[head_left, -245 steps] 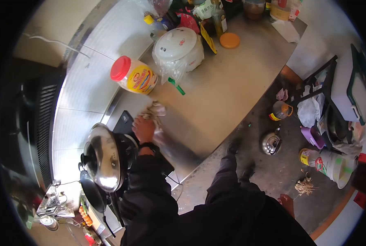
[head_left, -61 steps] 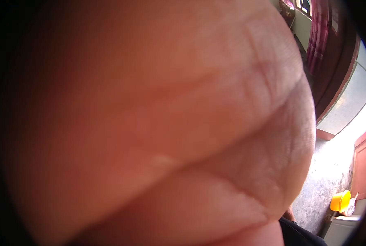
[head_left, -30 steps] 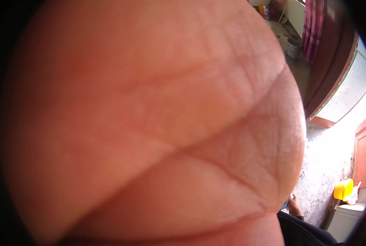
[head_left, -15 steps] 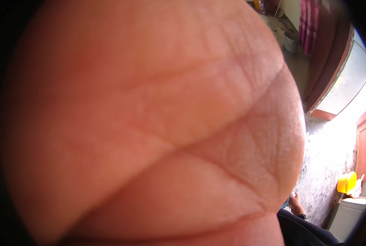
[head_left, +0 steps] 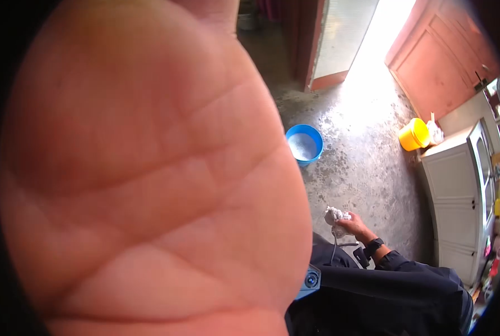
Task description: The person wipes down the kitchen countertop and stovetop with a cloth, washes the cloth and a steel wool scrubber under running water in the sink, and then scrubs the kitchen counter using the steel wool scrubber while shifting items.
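My left hand (head_left: 160, 168) is right up against the camera and fills the left and middle of the view. Its bare palm and creases show flat and empty, while most of the fingers lie beyond the frame. Lower right, my right hand (head_left: 355, 225) is closed around a bunched greyish-white cloth (head_left: 336, 217), held above the floor. A black band (head_left: 375, 245) circles that wrist, with a small black device (head_left: 362, 257) beside it. Near my lap a blue-grey device with a round lens (head_left: 312, 279) shows past the palm's edge.
A blue bucket (head_left: 305, 144) with pale, cloudy contents stands on the wet-spotted concrete floor (head_left: 367, 185). Further right are a yellow bucket (head_left: 414, 134), a white cabinet (head_left: 454, 196) with a sink, and a reddish-brown door (head_left: 446, 56). Bright light enters through the doorway.
The view has swung down and right, and the left palm has shifted left. More floor, the blue bucket and my right hand with the cloth now show.
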`<state>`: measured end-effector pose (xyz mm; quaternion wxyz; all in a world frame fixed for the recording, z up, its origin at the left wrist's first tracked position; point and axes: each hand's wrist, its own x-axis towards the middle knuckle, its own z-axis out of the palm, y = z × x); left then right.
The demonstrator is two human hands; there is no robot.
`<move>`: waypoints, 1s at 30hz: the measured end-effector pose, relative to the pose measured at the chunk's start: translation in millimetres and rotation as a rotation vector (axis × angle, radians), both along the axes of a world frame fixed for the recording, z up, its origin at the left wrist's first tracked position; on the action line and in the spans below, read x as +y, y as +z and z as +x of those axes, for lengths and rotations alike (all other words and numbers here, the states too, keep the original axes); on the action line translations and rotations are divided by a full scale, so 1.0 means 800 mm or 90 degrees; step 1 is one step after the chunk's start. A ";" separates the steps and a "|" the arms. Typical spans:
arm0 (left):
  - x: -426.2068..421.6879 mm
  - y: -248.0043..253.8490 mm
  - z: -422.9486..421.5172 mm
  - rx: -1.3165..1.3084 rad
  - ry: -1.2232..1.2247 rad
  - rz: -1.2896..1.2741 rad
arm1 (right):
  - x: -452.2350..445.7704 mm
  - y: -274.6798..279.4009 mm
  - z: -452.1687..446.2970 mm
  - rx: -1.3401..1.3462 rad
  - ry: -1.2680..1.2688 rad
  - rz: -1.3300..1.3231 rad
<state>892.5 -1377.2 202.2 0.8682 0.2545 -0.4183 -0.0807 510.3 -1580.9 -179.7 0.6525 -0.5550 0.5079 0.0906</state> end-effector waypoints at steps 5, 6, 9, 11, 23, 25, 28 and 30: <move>-0.054 -0.046 0.039 0.006 -0.055 0.013 | -0.003 -0.044 -0.019 0.010 -0.048 0.018; -0.058 -0.051 0.048 -0.001 -0.061 0.013 | -0.005 -0.053 -0.023 0.020 -0.065 0.017; -0.041 -0.040 0.063 -0.037 -0.063 0.047 | 0.011 -0.057 -0.011 0.017 -0.096 0.020; -0.022 -0.020 0.069 -0.068 -0.060 0.059 | 0.006 -0.066 0.008 -0.016 -0.101 0.017; 0.073 0.056 -0.031 -0.090 0.113 0.005 | 0.017 -0.029 0.027 -0.082 0.032 0.049; 0.085 0.066 -0.041 -0.092 0.142 -0.004 | 0.014 -0.035 0.020 -0.082 0.041 0.034; 0.104 0.080 -0.054 -0.093 0.172 -0.002 | 0.008 -0.026 0.019 -0.096 0.058 0.069; 0.113 0.083 -0.062 -0.097 0.200 0.000 | 0.006 -0.031 0.013 -0.106 0.050 0.092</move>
